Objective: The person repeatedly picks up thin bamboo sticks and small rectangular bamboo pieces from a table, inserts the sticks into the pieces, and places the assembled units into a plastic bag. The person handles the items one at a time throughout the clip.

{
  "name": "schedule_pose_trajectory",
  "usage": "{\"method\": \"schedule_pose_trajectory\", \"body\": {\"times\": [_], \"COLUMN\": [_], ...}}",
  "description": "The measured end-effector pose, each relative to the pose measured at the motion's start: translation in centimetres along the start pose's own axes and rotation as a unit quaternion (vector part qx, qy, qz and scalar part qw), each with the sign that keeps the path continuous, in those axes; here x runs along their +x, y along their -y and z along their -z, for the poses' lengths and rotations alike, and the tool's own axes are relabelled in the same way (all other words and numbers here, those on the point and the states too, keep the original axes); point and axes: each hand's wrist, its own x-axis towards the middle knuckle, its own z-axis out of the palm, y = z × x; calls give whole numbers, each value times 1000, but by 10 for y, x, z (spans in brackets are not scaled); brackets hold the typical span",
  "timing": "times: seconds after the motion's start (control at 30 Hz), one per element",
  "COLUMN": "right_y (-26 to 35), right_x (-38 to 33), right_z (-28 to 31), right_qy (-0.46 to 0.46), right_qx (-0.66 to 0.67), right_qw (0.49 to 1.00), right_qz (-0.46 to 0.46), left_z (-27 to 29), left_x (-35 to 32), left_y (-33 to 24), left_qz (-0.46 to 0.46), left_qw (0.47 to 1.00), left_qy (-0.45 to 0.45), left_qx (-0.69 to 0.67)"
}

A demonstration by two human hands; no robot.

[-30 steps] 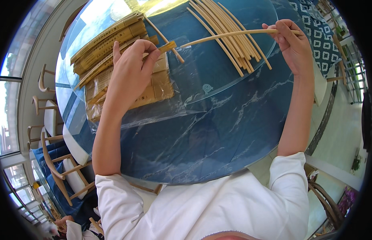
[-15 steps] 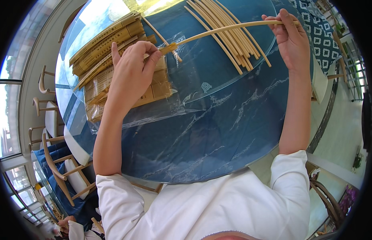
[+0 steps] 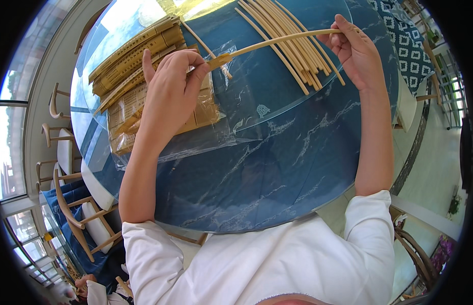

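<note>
My left hand (image 3: 173, 91) pinches a narrow brown paper sleeve (image 3: 219, 60) between thumb and fingers, above a pile of similar sleeves. One end of a pale wooden chopstick (image 3: 282, 39) is at the sleeve's open end, and part of it seems to be inside. My right hand (image 3: 356, 53) grips the other end of the chopstick, so it spans between both hands. Beneath it lie several loose chopsticks (image 3: 292, 51) in a row on the table. Printed brown sleeves (image 3: 140, 48) lie stacked left of my left hand, some on a clear plastic bag (image 3: 196, 145).
The round blue marbled table (image 3: 267, 178) carries a glass turntable (image 3: 292, 105). One chopstick (image 3: 198, 38) lies apart beside the sleeves. Chairs (image 3: 89, 218) stand at the left, and a patterned blue cloth (image 3: 402, 46) hangs over a seat at the far right.
My right hand has moved left, toward the sleeve, pushing the chopstick along with it. My left hand has shifted only slightly and still pinches the sleeve.
</note>
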Motion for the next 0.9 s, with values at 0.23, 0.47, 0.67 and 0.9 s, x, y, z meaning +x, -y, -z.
{"method": "schedule_pose_trajectory", "body": {"times": [0.23,0.47,0.67,0.9], "right_y": [-3,-12,-37,-17], "right_x": [-18,-30,-35,3], "right_z": [-55,-74,-84,4], "right_qy": [-83,-80,-14,-127], "right_qx": [-226,-578,-603,-727], "right_qw": [970,802,768,626], "right_qz": [-24,125,217,252], "left_z": [-1,-29,-29,-27], "left_x": [2,-13,-12,-10], "left_y": [-15,-17,-19,-22], "left_qz": [-99,-154,-150,-142], "left_qw": [990,965,968,973], "left_qy": [-70,-103,-90,-60], "left_qx": [65,186,179,172]}}
